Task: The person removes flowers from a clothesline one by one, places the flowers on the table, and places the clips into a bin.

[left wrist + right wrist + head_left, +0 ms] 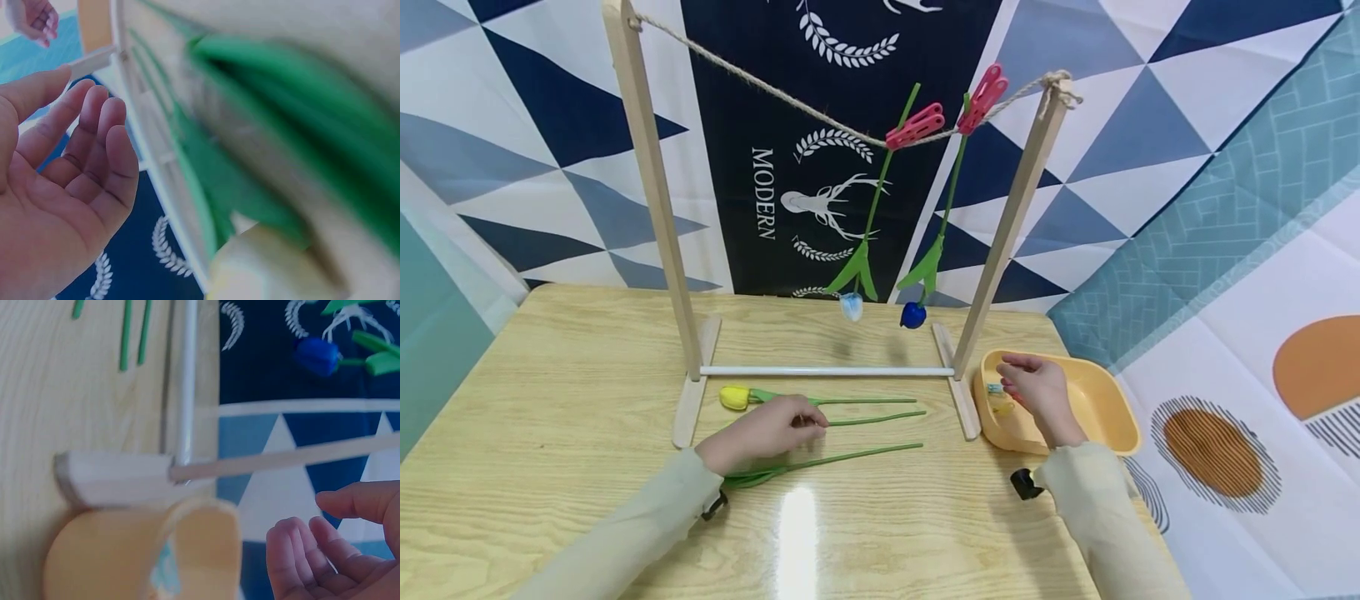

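While the right hand hangs over the left part of a yellow-orange plastic basin, its fingers loosely curved and its thumb apart, it grips nothing visible. Inside the basin, beneath that hand, lie a small light-blue piece and a small yellow piece; something red shows beside the fingers, partly covered, its form unclear.

The left hand, relaxed and holding nothing, is above three green artificial stems on the table. One ends in a yellow tulip head; the flower ends of the other two are hidden by the left hand and arm. Leaves and bloom are blurred in the left wrist view.

The table has a light wood-grain top with a bright reflection near the front. On it stands a wooden frame with a white rod low between its posts. Two pink plastic clothespins on its beige rope hold a pale-blue tulip and a dark-blue tulip, heads down. Behind hangs geometric cloth in blue, white and black.
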Action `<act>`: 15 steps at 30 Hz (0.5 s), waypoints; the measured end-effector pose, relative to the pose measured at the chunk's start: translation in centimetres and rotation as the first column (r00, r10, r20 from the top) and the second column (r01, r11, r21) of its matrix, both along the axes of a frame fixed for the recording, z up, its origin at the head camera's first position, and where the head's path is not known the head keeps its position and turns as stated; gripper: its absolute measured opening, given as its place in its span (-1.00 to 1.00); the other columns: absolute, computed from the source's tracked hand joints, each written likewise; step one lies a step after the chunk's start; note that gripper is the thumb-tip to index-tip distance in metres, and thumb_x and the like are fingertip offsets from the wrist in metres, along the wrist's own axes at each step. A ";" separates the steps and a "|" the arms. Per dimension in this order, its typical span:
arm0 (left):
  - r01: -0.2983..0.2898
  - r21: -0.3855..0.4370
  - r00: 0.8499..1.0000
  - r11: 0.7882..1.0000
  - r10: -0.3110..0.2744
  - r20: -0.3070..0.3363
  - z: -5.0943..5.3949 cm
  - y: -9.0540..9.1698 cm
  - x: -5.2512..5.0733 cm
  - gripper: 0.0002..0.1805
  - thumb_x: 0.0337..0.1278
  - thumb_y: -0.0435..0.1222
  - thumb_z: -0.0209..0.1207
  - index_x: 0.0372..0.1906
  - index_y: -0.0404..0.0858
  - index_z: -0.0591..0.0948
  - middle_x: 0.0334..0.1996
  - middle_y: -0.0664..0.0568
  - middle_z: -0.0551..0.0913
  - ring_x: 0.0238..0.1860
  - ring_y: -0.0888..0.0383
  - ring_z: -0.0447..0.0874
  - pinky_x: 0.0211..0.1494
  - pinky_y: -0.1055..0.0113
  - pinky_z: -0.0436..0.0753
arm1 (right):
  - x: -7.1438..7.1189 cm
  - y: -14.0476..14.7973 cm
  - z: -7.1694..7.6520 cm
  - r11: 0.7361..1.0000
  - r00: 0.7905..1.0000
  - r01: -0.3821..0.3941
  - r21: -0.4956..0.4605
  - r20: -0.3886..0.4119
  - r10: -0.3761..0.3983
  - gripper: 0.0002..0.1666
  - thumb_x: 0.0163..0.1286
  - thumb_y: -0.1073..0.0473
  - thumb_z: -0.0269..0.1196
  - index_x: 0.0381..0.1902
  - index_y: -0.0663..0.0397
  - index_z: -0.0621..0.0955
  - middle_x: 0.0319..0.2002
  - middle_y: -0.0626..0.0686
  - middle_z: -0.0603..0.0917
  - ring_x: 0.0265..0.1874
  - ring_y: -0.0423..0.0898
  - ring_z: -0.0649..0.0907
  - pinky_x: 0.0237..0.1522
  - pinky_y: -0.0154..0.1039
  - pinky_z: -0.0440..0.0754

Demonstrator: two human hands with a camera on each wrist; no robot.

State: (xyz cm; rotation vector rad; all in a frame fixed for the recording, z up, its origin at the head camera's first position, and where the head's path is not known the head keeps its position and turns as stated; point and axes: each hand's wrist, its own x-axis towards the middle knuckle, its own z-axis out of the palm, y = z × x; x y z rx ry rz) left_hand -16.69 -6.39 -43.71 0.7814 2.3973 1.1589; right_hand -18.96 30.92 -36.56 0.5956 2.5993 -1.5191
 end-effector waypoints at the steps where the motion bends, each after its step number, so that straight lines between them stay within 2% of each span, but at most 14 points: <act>1: -0.011 0.004 1.000 1.000 0.011 -0.016 0.4 -0.1 -0.2 -0.75 0.29 -0.21 0.09 -0.08 -0.25 0.65 -0.30 0.12 0.61 -0.38 0.27 0.45 -0.34 0.41 0.48 | 0.0 -0.3 0.2 1.000 1.000 -0.003 0.005 -0.008 0.003 -0.50 0.34 0.12 0.17 0.16 0.27 0.47 -0.36 -0.16 0.61 -0.45 -0.33 0.62 -0.30 -0.43 0.60; 6: -0.064 0.018 0.994 0.998 0.066 -0.091 2.5 -0.7 -1.4 -0.77 0.28 -0.19 0.10 -0.09 -0.17 0.66 -0.26 0.13 0.64 -0.31 0.27 0.49 -0.27 0.41 0.52 | -0.3 -1.9 1.1 0.999 0.999 -0.016 0.036 -0.048 0.018 -0.53 0.32 0.07 0.18 0.12 0.18 0.51 -0.44 -0.24 0.62 -0.47 -0.33 0.63 -0.41 -0.40 0.54; 10: -0.118 0.044 0.982 0.992 0.123 -0.140 4.3 -1.1 -2.5 -0.76 0.28 -0.19 0.09 -0.07 -0.16 0.65 -0.26 0.11 0.64 -0.27 0.24 0.51 -0.20 0.36 0.53 | -0.9 -3.1 1.8 0.999 0.994 -0.035 0.008 -0.107 0.035 -0.55 0.32 0.09 0.19 0.10 0.22 0.52 -0.30 -0.07 0.66 -0.46 -0.35 0.63 -0.32 -0.45 0.61; 15: -0.199 0.097 0.955 0.975 0.215 -0.204 6.3 -1.2 -3.8 -0.72 0.28 -0.18 0.09 -0.03 -0.21 0.64 -0.22 0.03 0.66 -0.24 0.18 0.56 -0.15 0.31 0.56 | -1.9 -4.3 3.1 0.997 0.980 -0.056 -0.052 -0.195 0.045 -0.58 0.33 0.14 0.18 0.07 0.27 0.53 -0.17 0.12 0.65 -0.44 -0.33 0.63 -0.27 -0.45 0.63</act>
